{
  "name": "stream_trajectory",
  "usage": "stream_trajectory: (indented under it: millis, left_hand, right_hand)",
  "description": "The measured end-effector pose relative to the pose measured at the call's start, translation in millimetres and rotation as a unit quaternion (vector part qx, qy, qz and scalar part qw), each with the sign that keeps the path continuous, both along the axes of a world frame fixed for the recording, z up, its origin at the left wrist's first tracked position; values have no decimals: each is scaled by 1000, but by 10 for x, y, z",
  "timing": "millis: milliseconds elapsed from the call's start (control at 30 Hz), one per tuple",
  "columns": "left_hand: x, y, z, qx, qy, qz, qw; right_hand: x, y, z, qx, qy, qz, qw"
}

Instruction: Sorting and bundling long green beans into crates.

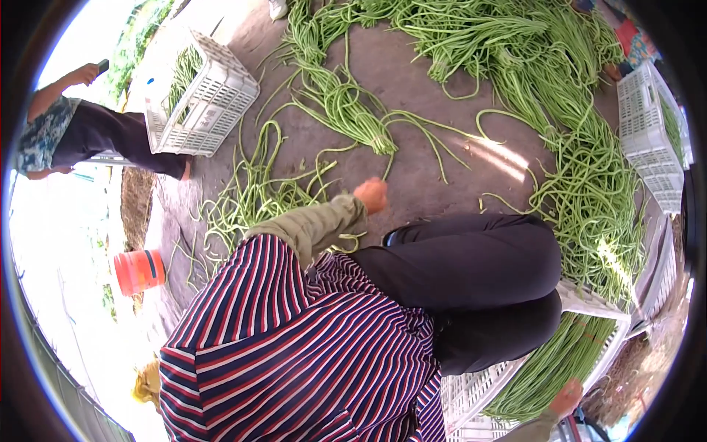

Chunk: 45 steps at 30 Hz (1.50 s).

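My left hand (371, 194), blurred and with curled fingers, is over the dark ground beside my leg. A single long bean strand ends close to its fingers; whether the hand grips it is unclear. Just beyond lies a tied bundle of yardlong beans (375, 130). Loose beans (265, 188) are spread on the ground next to my left sleeve. My right hand (568, 395) is at the edge of a white plastic crate (623, 326) by my knees. Long beans (552, 367) lie lengthwise in that crate. What my right fingers do is too small to tell.
A large heap of yardlong beans (513, 61) curves along the far and right sides. White crates with beans stand at upper left (221, 99) and far right (643, 127). A person (83, 130) is at the left near a red bucket (139, 272); another is partly visible at upper right.
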<state>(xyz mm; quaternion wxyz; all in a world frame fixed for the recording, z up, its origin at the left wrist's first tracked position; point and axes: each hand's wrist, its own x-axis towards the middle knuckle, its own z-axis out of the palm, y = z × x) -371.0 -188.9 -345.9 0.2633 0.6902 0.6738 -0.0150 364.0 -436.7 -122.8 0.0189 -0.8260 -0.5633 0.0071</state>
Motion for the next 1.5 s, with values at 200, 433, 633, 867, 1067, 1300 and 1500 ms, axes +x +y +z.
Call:
stream_trajectory:
  millis: [200,433,633,867,1067,1300,1500]
  left_hand:
    - [-129,1038,680,59,138,-186,971]
    - [-182,1453,414,-6,215,-300,929]
    - [-180,1397,410,47,225,-257,939]
    - [609,2027,2299,116,29,-150,981]
    - [1736,1989,3494,-8,-493,-199,847]
    - [3205,1253,4303,-31,-616,-327,716]
    - [3812,936,4487,22,-673,-321,666]
  right_hand:
    - [-1282,1187,558,-8,52,124,991]
    - [-1128,847,707,-59,42,66,995]
    - [-1093,467,740,-10,47,-15,999]
    - [-1351,917,688,118,189,-44,974]
    - [-2341,1895,1012,261,284,89,918]
    - [-2883,2385,1560,452,282,142,834]
    - [-2670,2312,1564,475,530,59,700]
